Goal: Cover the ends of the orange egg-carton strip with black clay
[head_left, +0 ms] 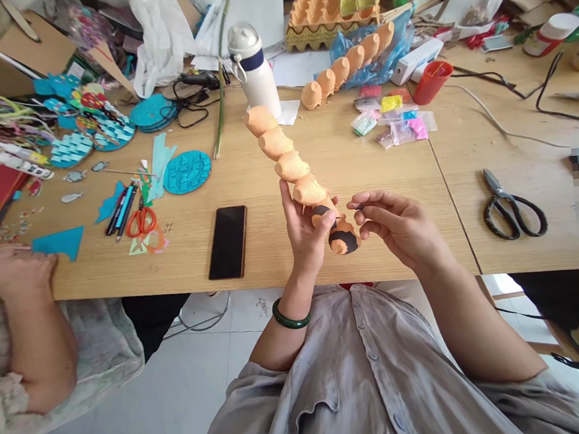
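My left hand (305,232) grips the near end of a chain of orange egg-carton cups (284,152) that rises up and away over the wooden table (346,172). The two nearest cups carry black patches (344,239). My right hand (395,225) sits just right of the last cup, its fingertips pinched together on a small dark bit next to that cup. A green bangle circles my left wrist.
A black phone (228,242) lies left of my hands. Black scissors (512,206) are at right, orange scissors (141,220) and pens at left. A white bottle (254,67), a second orange cup chain (352,61), egg trays (328,6) and clay packets (395,118) stand behind. Another person's hand (16,272) rests at far left.
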### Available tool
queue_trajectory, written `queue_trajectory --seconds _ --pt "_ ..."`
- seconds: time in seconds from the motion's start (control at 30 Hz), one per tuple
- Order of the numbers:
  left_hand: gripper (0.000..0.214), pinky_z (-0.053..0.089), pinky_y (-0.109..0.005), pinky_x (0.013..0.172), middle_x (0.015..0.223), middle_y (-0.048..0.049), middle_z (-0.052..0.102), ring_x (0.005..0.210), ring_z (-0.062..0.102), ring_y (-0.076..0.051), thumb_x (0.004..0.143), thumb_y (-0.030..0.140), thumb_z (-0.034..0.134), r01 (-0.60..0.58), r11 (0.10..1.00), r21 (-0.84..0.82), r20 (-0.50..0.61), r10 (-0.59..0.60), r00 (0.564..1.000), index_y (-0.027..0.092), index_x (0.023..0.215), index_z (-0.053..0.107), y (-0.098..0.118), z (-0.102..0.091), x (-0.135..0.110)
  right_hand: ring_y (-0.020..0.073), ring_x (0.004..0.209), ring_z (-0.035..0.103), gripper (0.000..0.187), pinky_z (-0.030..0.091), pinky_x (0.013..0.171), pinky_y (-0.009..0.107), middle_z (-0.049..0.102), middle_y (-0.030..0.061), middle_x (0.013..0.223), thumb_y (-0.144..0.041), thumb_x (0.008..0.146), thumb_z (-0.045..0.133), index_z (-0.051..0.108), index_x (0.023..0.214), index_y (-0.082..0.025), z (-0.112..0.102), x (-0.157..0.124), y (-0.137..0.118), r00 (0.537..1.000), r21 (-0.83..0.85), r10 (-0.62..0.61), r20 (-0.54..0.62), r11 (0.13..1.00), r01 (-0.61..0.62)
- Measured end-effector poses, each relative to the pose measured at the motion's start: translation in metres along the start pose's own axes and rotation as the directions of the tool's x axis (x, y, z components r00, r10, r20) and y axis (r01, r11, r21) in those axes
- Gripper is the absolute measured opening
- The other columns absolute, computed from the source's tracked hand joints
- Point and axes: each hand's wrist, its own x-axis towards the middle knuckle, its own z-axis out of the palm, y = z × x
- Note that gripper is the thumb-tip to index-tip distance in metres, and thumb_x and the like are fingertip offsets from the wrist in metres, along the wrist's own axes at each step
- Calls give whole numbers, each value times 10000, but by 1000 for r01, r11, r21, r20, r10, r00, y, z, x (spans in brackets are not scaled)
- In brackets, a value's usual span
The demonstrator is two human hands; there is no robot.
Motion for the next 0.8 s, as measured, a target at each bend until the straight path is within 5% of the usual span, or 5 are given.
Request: queue_trajectory --seconds 0.17,0.33,0.57,0.8 --pt "1048 598 -480 1092 1611 -10 506 1289 692 -304 831 542 824 -67 995 72 17 66 998 568 1650 170 1 3 -1 152 792 764 114 685 749 312 798 51 950 -241 820 822 791 909 -178 -3 -8 1 995 -57 -94 22 994 95" --pt "1084 573 -532 1131 1658 -6 470 1343 661 -348 841 611 790 -71 990 124 33 67 997 558 1666 89 -2 5 -1 148 741 734 118 662 685 295 775 39 888 -267 877 783 781 962 -185 -1 -16 -1 977 -269 -210 31 940 210" --pt "1183 563 -538 1151 1705 11 415 1404 606 -386 772 582 870 4 997 74 -18 -3 1000 545 1668 99 10 16 -5 151 794 675 89 590 626 275 729 56 1018 -221 947 718 747 1031 -230 6 -25 5 810 -694 -550 203 503 515" --pt "1237 511 -506 1218 1716 -4 400 1507 504 -393 733 566 910 44 999 24 -41 -43 998 504 1677 113 19 26 -8 165 769 669 121 568 630 321 729 72 1013 -234 999 649 765 966 -237 9 -22 12 782 -745 -576 237 409 527"
